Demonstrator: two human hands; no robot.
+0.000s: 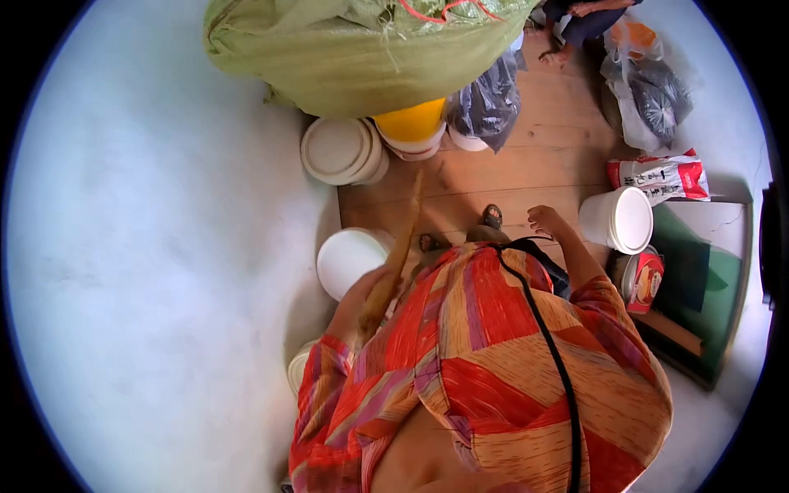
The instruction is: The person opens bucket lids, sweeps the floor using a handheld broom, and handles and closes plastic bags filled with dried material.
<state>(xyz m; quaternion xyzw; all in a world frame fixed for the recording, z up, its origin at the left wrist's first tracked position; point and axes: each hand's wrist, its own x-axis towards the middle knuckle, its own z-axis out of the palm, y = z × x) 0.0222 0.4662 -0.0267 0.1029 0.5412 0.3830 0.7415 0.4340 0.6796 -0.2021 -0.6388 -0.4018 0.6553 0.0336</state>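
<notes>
My left hand (367, 289) is closed round a long, thin wooden stick (400, 251). The stick slants up and away from my body, past a white bucket (352, 261) by the wall. Part of this hand's grip is hidden behind the stick. My right hand (544, 221) hangs out to the side above the floor, fingers curled in, with nothing visible in them. Nearest to it stands a lidded white bucket (631, 220).
A big green woven sack (370, 66) rests on buckets ahead, beside a dark plastic bag (486, 107). Along the right wall are a printed bag (662, 177), a red tin (645, 279) and a framed pane (715, 287). Another person's foot (559, 56) shows at the far end.
</notes>
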